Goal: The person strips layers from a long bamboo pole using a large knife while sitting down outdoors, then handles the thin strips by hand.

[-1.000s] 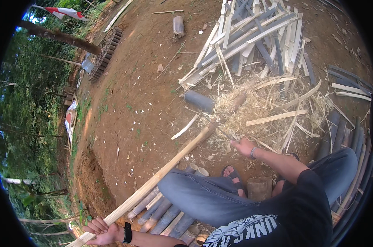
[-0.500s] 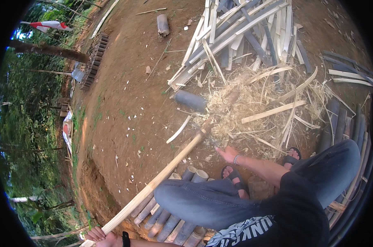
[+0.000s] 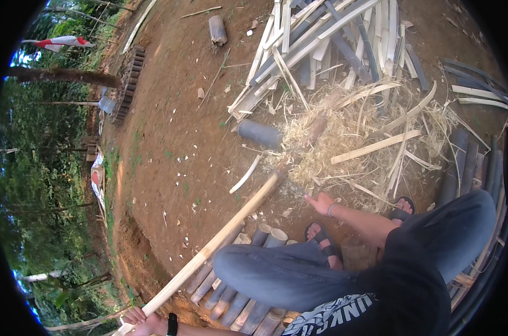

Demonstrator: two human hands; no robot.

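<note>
Head view: the left hand [image 3: 143,323] has its fingers wrapped around the near end of a long, pale, split-bamboo strip [image 3: 210,247]. This strip slants above the brown earth ground [image 3: 170,145], its far end beside the left edge of a tangled, straw-coloured shavings heap [image 3: 346,140]. The right hand [image 3: 322,205] is near that end; blur hides its grip, so I cannot tell its state. 1 dark-grey bamboo tube [image 3: 259,135] lies at the heap's left edge.

Red-and-white flag [image 3: 63,42] can be spotted upper left, bluish container [image 3: 106,105] seen below, left edge pretty much swallowed by greenery [image 3: 47,185].
</note>
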